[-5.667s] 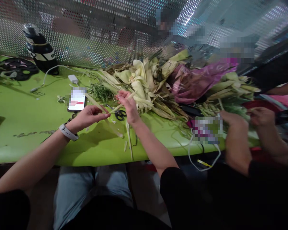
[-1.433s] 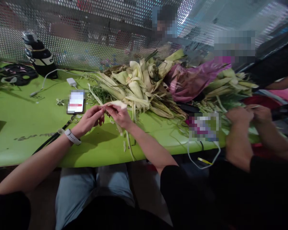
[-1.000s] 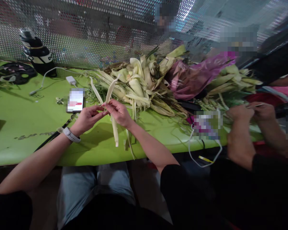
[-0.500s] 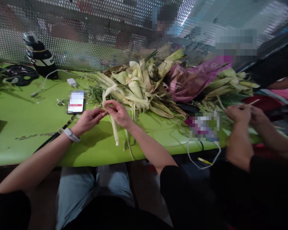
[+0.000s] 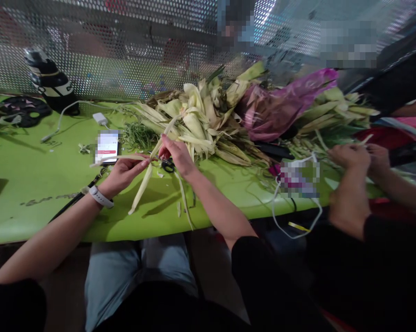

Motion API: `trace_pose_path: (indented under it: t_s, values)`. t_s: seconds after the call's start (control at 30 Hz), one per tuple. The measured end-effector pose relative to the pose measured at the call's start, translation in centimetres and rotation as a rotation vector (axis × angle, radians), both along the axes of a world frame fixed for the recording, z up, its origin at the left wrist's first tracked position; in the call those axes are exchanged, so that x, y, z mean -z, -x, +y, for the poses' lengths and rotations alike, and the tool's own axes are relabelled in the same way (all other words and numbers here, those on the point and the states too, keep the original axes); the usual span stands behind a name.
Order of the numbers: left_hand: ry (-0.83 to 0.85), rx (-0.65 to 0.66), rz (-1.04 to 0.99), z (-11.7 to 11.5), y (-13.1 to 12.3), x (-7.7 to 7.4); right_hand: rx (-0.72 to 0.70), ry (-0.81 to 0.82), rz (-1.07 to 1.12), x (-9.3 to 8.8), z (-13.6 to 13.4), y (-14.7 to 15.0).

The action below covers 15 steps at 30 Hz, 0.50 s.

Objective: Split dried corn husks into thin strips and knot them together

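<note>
Pale corn husk strips (image 5: pixel 141 188) cross between my hands over the green table. My left hand (image 5: pixel 127 174), with a white band on its wrist, is closed in a pinch on the strips where they meet. One strip end hangs down to the front; another runs left past the phone. My right hand (image 5: pixel 177 154) is closed, thumb and fingers on the strip that slants up toward the husk pile. Just below its fingers, the black handle loops of scissors (image 5: pixel 167 166) show; their blades are hidden.
A large heap of corn husks (image 5: pixel 197 124) and a pink plastic bag (image 5: pixel 277 110) fill the back. Left are a phone (image 5: pixel 107 146), a white charger (image 5: pixel 100 119) and a dark bottle (image 5: pixel 54 83). At right a co-worker's hands (image 5: pixel 355 157) hold a thin strip.
The husk strips have spread into a crossing shape, one now reaching left over my left hand. My right hand has shifted slightly right, and the scissors' handles have come into sight.
</note>
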<state>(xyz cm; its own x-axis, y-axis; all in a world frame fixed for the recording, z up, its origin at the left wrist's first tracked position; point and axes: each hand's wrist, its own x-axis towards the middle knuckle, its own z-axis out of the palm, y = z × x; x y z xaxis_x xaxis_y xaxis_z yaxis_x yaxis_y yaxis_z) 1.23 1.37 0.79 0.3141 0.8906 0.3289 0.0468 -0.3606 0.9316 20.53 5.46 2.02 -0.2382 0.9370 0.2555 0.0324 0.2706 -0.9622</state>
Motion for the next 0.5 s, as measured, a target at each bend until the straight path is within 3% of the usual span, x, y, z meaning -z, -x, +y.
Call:
trace_pose_path:
  t_s: [0.23, 0.5]
  values:
    - [0.228, 0.087, -0.094, 0.1, 0.3, 0.6, -0.171, 0.111, 0.191, 0.1, -0.6, 0.8]
    - [0.259, 0.103, -0.114, -0.1, 0.4, 0.6, -0.121, 0.186, 0.323, 1.0, -0.4, 1.5]
